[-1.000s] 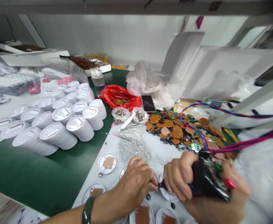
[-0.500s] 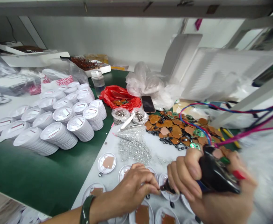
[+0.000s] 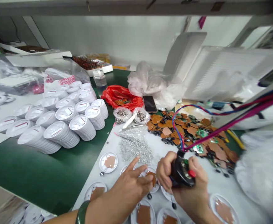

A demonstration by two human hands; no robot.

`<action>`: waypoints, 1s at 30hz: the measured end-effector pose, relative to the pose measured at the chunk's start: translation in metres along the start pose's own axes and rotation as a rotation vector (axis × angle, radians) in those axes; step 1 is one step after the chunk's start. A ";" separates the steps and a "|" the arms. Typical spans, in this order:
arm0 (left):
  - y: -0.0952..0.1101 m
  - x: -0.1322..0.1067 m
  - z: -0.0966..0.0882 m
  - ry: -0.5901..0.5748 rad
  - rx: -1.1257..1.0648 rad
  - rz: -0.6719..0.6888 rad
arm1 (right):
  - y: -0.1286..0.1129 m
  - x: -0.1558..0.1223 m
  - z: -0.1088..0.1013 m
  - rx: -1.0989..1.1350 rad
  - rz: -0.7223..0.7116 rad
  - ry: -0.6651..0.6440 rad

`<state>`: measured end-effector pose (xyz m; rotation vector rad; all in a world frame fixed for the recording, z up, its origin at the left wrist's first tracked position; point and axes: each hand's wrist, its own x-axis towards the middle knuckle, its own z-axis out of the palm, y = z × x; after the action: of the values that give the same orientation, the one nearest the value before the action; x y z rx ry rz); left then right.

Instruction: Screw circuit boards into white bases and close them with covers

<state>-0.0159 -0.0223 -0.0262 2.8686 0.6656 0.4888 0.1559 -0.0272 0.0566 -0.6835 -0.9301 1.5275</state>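
Note:
My left hand (image 3: pixel 131 183) has its fingers spread, with the fingertips at a white round dish (image 3: pixel 150 180) holding a brown square pad. My right hand (image 3: pixel 185 183) grips a black corded hand tool (image 3: pixel 179 172) with a red button, and blue and magenta wires (image 3: pixel 232 119) run from it. Close by lie a silver pile of tiny glittering pieces (image 3: pixel 135 149) and a spread of brown pads with green circuit boards (image 3: pixel 192 133). More white dishes (image 3: pixel 108 162) sit along the white work surface (image 3: pixel 160 149).
Stacks of white round discs (image 3: pixel 81 127) stand on the green bench mat (image 3: pixel 33 165). Behind are a red plastic bag (image 3: pixel 121 96), a phone (image 3: pixel 149 103), clear bags of small metal parts (image 3: pixel 122 114), and crumpled clear plastic (image 3: pixel 148 82). White panels (image 3: pixel 232 73) rise at the right.
My right hand has swung left and lower with the tool, moving its tip away from my left hand. My left fingers have opened out of their pinch.

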 end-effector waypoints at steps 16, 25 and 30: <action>0.004 0.001 -0.007 0.017 -0.116 -0.086 | 0.015 -0.005 -0.004 -0.072 0.003 0.021; 0.004 0.002 -0.001 0.027 0.015 -0.029 | -0.015 -0.004 -0.008 0.016 -0.057 0.107; 0.005 -0.003 0.017 0.145 0.067 -0.019 | -0.027 0.008 -0.011 -0.051 -0.183 0.238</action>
<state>-0.0106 -0.0299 -0.0416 2.9070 0.7450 0.6904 0.1778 -0.0164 0.0744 -0.7760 -0.8289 1.2351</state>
